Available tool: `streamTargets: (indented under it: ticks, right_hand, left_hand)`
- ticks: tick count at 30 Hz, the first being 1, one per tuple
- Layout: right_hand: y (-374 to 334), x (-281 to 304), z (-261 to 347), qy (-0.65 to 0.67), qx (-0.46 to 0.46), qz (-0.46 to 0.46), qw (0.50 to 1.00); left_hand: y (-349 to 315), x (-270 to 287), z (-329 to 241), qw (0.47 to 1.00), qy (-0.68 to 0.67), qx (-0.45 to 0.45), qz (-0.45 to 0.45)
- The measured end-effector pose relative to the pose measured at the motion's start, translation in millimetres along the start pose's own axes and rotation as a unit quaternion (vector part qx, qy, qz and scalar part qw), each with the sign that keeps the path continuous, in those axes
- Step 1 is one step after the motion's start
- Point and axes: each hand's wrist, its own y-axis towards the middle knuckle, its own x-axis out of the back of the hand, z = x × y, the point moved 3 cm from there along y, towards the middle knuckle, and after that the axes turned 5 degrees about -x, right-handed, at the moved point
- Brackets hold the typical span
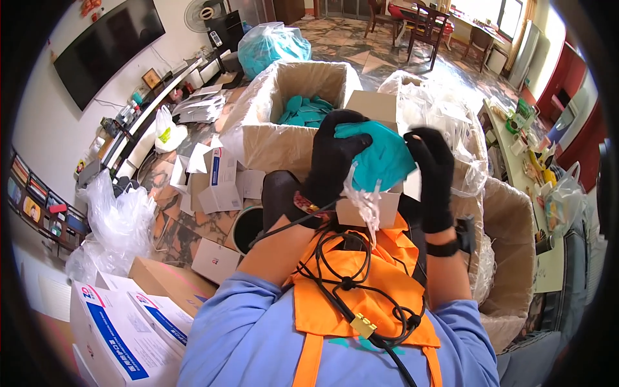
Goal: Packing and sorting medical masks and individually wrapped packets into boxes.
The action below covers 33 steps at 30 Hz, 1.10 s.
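Left grip (334, 148): holding teal fabric (385, 155) | right grip (432, 158): can't tell | patterned tile floor (364, 61) | 1 wall-mounted television (109, 50)

I see a blue short-sleeved shirt (242, 326), an orange apron (313, 308) hung with looped black cables (347, 282), black gloves (325, 158), a patterned bracelet (304, 204) at left, a black wrist strap (443, 249) at right.

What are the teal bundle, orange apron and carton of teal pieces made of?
Teal bundle: probably matte nonwoven fabric, softly creased. Apron: likely matte cloth, given its folds. Carton: probably cardboard, stiff tan walls under shiny, wrinkled film, likely plastic.
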Motion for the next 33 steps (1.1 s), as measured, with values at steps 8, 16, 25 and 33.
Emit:
streamTargets:
  ticks: [8,16,25,33]
  right_hand:
    - [-14.8,-10.1,20.4,-0.095,-0.171,0.329,0.924]
    - [10.1,20.7,33.4,-0.114,-0.243,0.221,0.938]
    - [5.2,27.2,34.0,-0.078,-0.269,0.235,0.931]
    - [22.3,87.6,41.1,-0.079,-0.24,0.142,0.957]
  left_hand:
    - [5.2,-19.9,-21.7,0.966,-0.098,-0.086,0.222]
    - [-3.9,-15.5,8.9,0.918,-0.159,0.094,0.351]
    - [-19.9,-28.2,20.3,0.917,0.068,-0.058,0.39]
    - [-0.7,39.4,68.4,0.875,0.317,-0.163,0.326]
